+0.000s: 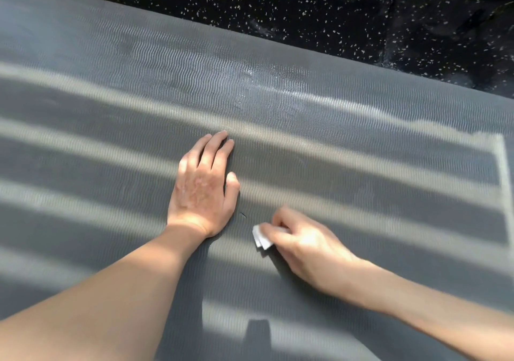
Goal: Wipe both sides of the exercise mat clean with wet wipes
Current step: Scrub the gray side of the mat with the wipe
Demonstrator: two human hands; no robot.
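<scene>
A grey ribbed exercise mat (347, 143) fills most of the view, crossed by bands of sunlight. My left hand (204, 187) lies flat on the mat, palm down, fingers together and pointing away from me. To its right my right hand (303, 245) is closed around a folded white wet wipe (261, 237) and presses it on the mat; only the wipe's left corner shows past my fingers. A wet, shiny patch (278, 88) glistens on the mat farther from me.
Beyond the mat's far edge lies a black floor (333, 7) with white speckles. A small dark mark (243, 215) sits on the mat between my hands.
</scene>
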